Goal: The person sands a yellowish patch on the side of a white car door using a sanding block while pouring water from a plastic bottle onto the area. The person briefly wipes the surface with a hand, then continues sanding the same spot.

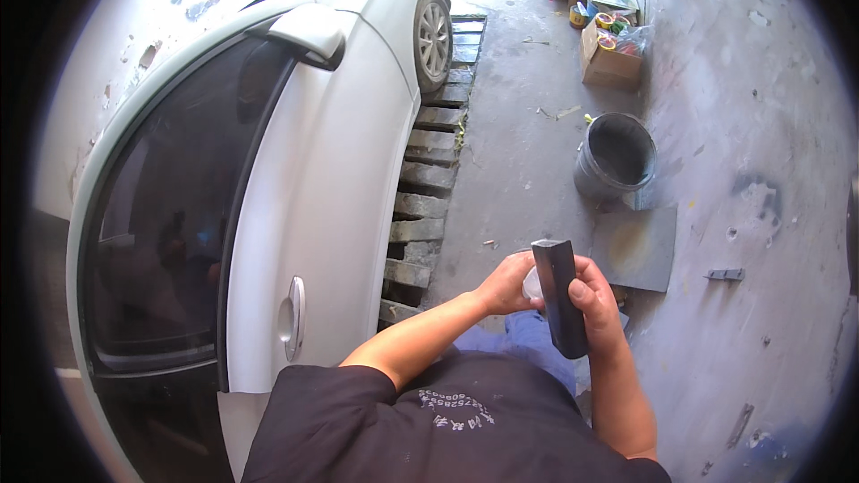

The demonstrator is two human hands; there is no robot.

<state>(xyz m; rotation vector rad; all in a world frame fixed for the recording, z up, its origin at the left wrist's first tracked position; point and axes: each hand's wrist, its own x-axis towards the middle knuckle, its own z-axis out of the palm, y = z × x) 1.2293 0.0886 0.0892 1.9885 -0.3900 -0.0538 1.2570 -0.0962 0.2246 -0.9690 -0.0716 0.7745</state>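
Observation:
My right hand is wrapped round a long black block with a pale end face, held upright at a slant in front of my body. Just to its left, my left hand grips a small white object, largely hidden by its fingers and the block, so I cannot make out what it is. The two hands are close together, above my blue-clad legs, beside the silver car's door.
The car stands over slatted grating on my left. To the right are a black bucket, a dark mat and a scuffed wall. Farther forward sit a cardboard box and assorted clutter.

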